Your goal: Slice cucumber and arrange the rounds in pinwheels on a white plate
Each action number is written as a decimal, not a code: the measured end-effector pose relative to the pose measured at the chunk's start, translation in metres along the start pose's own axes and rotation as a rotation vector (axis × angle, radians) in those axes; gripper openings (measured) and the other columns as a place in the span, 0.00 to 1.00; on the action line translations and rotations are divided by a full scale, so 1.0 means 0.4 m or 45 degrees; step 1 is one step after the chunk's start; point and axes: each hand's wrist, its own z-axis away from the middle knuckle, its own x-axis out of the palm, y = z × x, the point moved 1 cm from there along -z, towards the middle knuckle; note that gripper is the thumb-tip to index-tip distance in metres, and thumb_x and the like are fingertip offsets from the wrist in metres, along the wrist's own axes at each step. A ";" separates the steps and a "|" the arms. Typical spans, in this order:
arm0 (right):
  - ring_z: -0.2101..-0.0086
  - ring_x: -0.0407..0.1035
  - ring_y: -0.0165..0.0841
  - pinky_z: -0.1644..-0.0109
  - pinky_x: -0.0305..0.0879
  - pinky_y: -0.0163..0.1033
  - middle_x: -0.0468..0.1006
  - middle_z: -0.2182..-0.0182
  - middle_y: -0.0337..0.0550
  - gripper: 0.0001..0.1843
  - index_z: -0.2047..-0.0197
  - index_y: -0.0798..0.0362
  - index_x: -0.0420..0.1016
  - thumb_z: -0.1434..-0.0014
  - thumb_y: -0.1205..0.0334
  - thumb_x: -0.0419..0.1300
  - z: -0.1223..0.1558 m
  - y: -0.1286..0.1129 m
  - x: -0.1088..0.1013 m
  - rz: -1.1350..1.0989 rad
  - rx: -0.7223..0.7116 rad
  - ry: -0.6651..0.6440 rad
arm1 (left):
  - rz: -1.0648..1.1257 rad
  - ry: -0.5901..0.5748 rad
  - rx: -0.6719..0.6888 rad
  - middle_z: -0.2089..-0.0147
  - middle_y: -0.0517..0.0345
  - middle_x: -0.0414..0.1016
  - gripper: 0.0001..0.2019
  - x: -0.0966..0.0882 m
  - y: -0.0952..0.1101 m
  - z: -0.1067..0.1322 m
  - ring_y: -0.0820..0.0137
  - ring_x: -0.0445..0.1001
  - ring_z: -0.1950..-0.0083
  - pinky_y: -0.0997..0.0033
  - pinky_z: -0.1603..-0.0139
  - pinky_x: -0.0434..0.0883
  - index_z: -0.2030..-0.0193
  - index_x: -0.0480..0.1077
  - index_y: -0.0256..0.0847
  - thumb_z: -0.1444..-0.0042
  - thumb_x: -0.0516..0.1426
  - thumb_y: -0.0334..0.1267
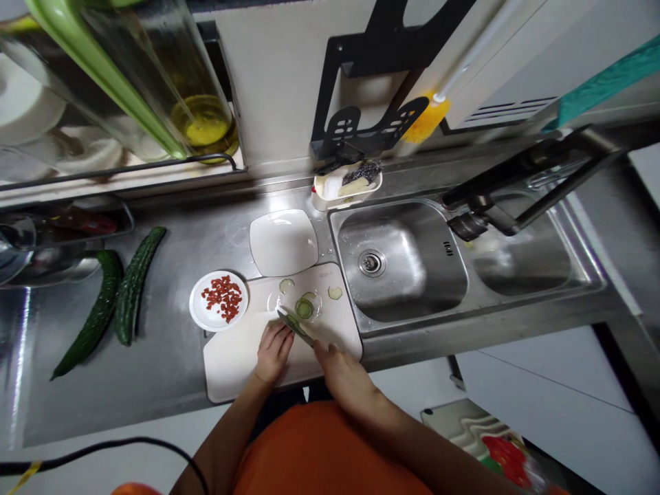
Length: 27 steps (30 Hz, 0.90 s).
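Note:
On the white cutting board [232, 364], my right hand [346, 375] grips a kitchen knife [298, 328] by its handle. The blade points up and left, passing right beside the fingers of my left hand [275, 349]. Those fingers are curled down on a piece of cucumber, mostly hidden by the hand and blade. Thin cucumber slices [304, 307] lie in a small overlapping pile just beyond the knife. A single slice [335, 293] rests to the right, another [287, 285] farther back.
Left of the board stands a white plate [196, 309] of diced red pieces [223, 298]. An empty square plate [283, 244] touches the board's back. Two whole cucumbers [139, 285] lie farther left. The steel sink [412, 275] and black faucet [510, 185] are at right.

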 end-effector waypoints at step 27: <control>0.59 0.70 0.36 0.58 0.63 0.37 0.75 0.58 0.50 0.25 0.43 0.54 0.65 0.39 0.77 0.41 -0.084 -0.002 0.043 -0.041 -0.104 0.238 | 0.080 -0.055 -0.035 0.54 0.50 0.75 0.12 -0.003 0.002 -0.006 0.65 0.73 0.50 0.58 0.46 0.71 0.51 0.72 0.39 0.42 0.56 0.31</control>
